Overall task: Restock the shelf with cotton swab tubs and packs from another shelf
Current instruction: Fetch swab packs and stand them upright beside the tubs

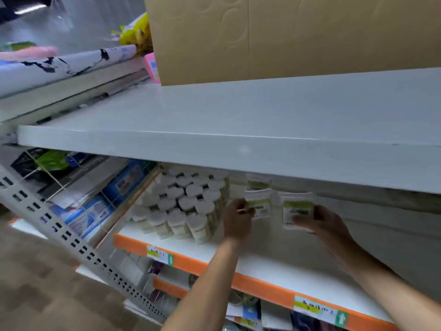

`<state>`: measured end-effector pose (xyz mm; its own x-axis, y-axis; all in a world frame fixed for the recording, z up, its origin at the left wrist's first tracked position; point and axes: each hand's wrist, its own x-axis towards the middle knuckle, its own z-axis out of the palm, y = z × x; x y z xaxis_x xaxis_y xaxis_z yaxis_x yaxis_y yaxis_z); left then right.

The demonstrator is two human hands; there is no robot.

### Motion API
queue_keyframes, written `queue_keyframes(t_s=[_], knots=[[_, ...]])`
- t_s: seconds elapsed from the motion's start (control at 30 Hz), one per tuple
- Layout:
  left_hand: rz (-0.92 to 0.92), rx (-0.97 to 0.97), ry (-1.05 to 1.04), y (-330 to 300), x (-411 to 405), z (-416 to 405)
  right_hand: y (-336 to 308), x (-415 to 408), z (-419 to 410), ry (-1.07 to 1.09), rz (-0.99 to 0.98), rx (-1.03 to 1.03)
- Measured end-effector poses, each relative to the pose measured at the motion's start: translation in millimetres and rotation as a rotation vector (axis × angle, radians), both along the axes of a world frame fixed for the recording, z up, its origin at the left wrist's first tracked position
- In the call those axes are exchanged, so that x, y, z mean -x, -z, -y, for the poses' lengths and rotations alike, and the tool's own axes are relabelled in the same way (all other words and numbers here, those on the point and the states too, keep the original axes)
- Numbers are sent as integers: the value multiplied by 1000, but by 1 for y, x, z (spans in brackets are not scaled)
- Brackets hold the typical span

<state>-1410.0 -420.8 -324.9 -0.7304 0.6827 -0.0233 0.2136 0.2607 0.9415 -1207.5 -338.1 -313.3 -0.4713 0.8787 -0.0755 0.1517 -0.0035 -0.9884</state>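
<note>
White up-arrows on green shelf tags point(340, 318)

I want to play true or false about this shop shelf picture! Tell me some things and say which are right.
1. Each hand holds a pack. True: the left hand holds one pack, the right hand another pack.
2. The tubs are right of the hands. False: they stand left.
3. The shelf edge is orange. True.
4. The cardboard box sits on the floor. False: it sits on the top shelf.

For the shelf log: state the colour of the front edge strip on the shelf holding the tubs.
Orange, on the front edge strip; clearest in the head view.
</note>
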Motion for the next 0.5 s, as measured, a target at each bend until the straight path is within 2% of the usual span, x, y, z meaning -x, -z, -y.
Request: queue_keyframes(t_s=[0.13, 0.3, 0.5], knots=[[-54, -3, 20, 8, 15, -20, 6, 6, 5, 38, 6, -13], [-68, -25, 27, 15, 25, -37, 13, 18, 4, 118, 61, -128], [11, -65, -19, 18, 30, -52, 24, 38, -1, 169, 159, -230]])
